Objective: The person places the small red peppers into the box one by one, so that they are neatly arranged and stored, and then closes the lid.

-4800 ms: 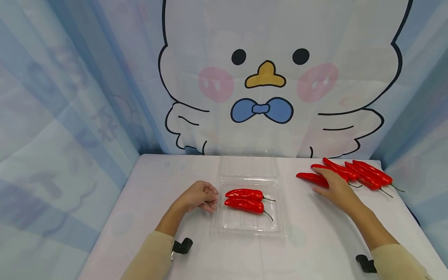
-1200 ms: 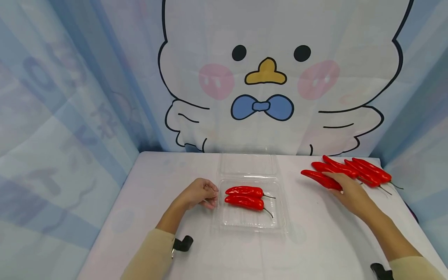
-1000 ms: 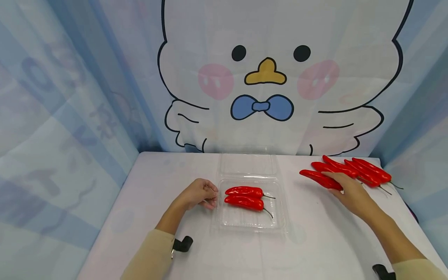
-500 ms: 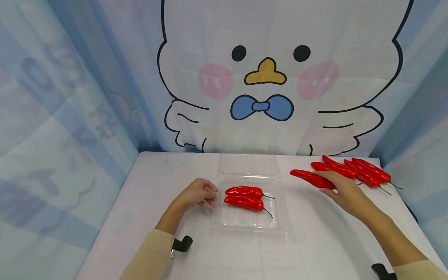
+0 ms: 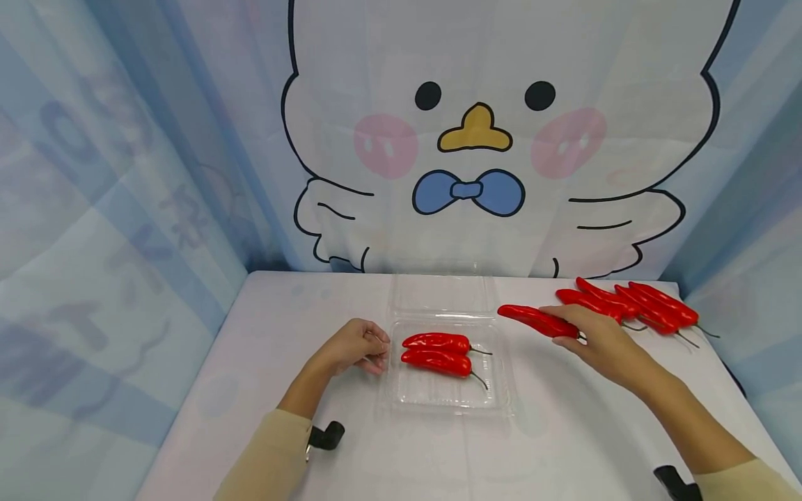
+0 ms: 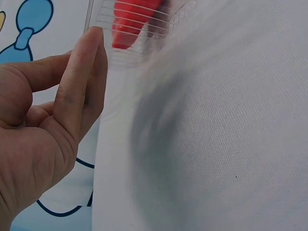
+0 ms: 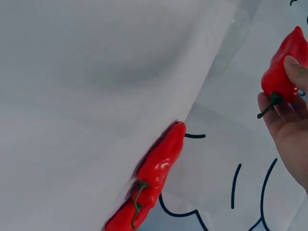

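Observation:
A red chili pepper (image 5: 539, 321) with a green stem is held near its stem end in my right hand (image 5: 598, 344), thumb and fingers around it, above the table. The right wrist view shows the same pepper (image 7: 284, 67) with its stem pointing out of the grip. My left hand (image 5: 360, 348) pinches the left rim of a clear plastic clamshell box (image 5: 447, 402), its lid lying open toward the back. Two red peppers (image 5: 438, 362) lie side by side in the box, stems to the right. From the left wrist, the left hand's fingertips (image 6: 95, 36) meet the box edge.
Several more red peppers (image 5: 654, 306) lie in a row at the table's back right corner. A white cloth covers the table (image 5: 313, 292). Behind it hangs a curtain (image 5: 476, 236) with a cartoon face, and blue curtains flank both sides.
My right hand has taken a pepper from the front of the row and moved it left toward the box. The left hand and the two boxed peppers stay put.

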Motion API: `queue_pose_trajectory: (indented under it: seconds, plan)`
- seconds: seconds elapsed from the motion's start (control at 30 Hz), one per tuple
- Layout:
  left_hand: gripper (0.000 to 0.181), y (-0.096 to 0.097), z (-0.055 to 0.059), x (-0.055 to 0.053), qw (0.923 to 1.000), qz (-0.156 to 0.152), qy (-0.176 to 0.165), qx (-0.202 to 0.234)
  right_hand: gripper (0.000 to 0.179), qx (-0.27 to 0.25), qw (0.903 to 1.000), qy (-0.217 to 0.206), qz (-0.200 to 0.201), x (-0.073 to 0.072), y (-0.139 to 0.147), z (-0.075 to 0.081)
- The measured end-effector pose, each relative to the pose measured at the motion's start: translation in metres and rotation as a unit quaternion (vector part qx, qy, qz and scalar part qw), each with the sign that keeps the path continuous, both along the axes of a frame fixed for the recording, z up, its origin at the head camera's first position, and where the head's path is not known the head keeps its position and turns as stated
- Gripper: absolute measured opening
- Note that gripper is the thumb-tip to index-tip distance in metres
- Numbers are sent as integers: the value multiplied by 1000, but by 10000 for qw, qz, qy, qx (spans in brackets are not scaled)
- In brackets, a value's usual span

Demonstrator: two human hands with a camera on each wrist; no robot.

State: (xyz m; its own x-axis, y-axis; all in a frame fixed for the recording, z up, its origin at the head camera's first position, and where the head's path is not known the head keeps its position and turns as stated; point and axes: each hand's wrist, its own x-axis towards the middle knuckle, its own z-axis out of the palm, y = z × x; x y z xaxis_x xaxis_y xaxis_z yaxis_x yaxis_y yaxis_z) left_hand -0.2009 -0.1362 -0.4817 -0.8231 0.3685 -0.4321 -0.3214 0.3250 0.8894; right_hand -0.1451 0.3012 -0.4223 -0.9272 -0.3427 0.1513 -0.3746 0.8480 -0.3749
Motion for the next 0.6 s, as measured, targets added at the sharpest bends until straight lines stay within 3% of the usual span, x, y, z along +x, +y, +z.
queue_pose_trajectory:
  seconds: [0.6]
  plan:
    - [13, 0, 3, 0, 10000, -18, 17, 17, 55, 66, 9980, -362, 518, -7, -46, 10]
